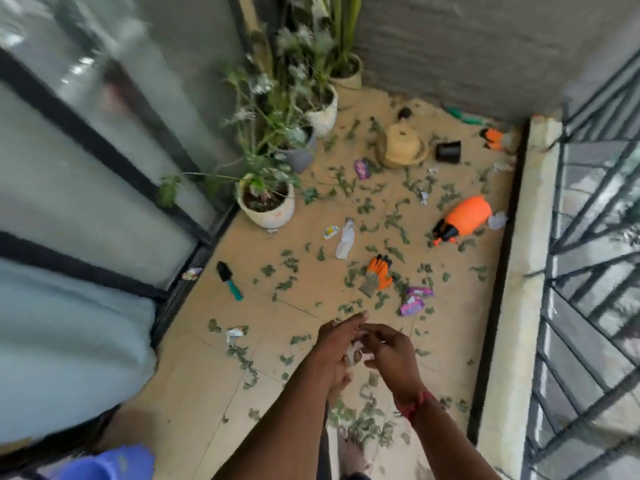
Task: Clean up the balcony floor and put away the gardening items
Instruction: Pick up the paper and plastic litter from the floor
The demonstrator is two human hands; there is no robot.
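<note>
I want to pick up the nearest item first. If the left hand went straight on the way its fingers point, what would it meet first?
Probably the orange gloves on the floor, past a few loose leaves. The left hand is held above the floor, so depth is uncertain.

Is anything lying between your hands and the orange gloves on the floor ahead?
Nothing solid. Between the left hand, the right hand and the orange gloves lie only scattered leaves. The purple wrappers sit to the right of that line, not across it.
</note>
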